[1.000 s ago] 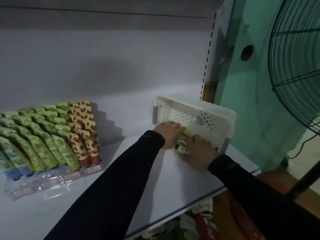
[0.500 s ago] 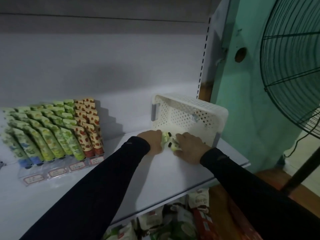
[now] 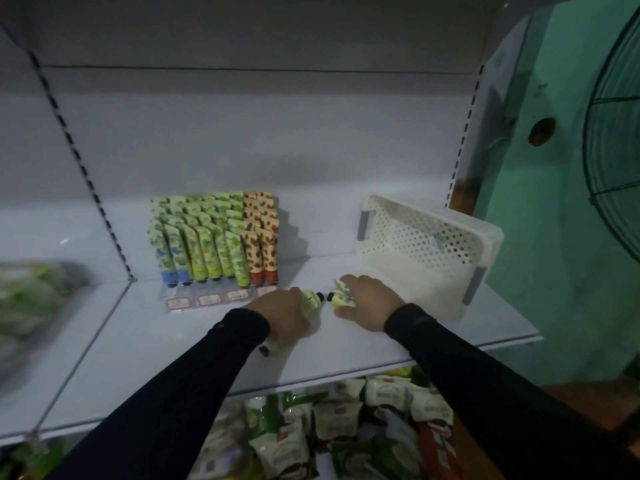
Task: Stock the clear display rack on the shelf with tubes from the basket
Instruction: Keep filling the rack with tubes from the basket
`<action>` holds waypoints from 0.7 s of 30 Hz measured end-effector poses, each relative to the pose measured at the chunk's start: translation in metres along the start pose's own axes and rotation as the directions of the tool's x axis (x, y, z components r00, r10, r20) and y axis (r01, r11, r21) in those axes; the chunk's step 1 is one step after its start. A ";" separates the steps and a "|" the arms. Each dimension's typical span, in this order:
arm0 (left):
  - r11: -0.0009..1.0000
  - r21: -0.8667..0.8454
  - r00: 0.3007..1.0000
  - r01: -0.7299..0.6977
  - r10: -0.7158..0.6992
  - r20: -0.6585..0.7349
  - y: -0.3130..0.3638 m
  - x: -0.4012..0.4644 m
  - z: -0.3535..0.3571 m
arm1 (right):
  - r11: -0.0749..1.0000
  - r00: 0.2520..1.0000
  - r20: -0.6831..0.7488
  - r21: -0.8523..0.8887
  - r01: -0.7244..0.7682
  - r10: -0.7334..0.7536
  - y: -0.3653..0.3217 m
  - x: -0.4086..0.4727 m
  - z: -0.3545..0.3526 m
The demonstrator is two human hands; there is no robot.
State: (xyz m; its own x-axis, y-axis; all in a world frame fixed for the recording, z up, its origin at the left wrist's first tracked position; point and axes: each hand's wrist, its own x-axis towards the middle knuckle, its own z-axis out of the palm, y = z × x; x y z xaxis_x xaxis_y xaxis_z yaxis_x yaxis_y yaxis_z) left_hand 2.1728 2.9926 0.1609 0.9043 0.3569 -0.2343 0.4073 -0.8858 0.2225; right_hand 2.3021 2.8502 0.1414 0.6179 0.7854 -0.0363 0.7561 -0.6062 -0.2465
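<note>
On the shelf (image 3: 173, 341) the clear rack (image 3: 214, 299) stands full of tubes (image 3: 211, 237), then the left hand (image 3: 284, 315) grips green tubes (image 3: 311, 301), the right hand (image 3: 369, 301) clutches more tubes (image 3: 341, 296), and the white basket (image 3: 426, 251) lies tipped beside it.

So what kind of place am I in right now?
Most likely a small retail shop: a white slotted store shelf, a clear display rack with price labels, and packaged goods stocked on the tier below.

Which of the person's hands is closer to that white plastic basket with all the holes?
The right hand, gripping green tubes, sits just in front of the white perforated plastic basket. The left hand, also gripping tubes, is further left, toward the clear display rack.
</note>
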 end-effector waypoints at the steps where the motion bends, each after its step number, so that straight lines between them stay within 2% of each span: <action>1: 1.000 -0.006 1.000 0.014 -0.014 -0.004 -0.008 -0.008 0.000 | 1.000 1.000 0.008 0.003 0.014 -0.014 -0.009 0.001 0.001; 5: 0.999 0.018 0.998 0.048 -0.047 -0.049 -0.037 -0.032 0.002 | 0.999 0.999 0.018 0.011 0.044 -0.044 -0.038 0.003 0.006; 11: 0.998 0.048 0.988 0.033 -0.025 -0.155 -0.066 -0.047 0.013 | 0.989 0.998 -0.025 0.138 0.054 -0.051 -0.047 0.001 0.006; 16: 0.997 0.067 0.956 -0.029 0.048 -0.288 -0.083 -0.054 0.018 | 0.977 0.978 -0.204 0.196 0.082 -0.041 -0.046 -0.002 -0.010; 21: 0.987 0.155 0.905 -0.043 0.105 -0.413 -0.112 -0.059 0.025 | 0.932 0.937 -0.351 0.341 0.123 0.005 -0.053 -0.003 -0.041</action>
State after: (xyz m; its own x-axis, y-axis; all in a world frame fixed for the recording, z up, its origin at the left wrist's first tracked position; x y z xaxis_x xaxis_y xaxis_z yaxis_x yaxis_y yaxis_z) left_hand 2.0710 3.0634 0.1261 0.9138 0.3525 0.2017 0.3428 -0.9358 0.0827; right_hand 2.2690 2.8744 0.1937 0.6580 0.6888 0.3043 0.7070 -0.4260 -0.5645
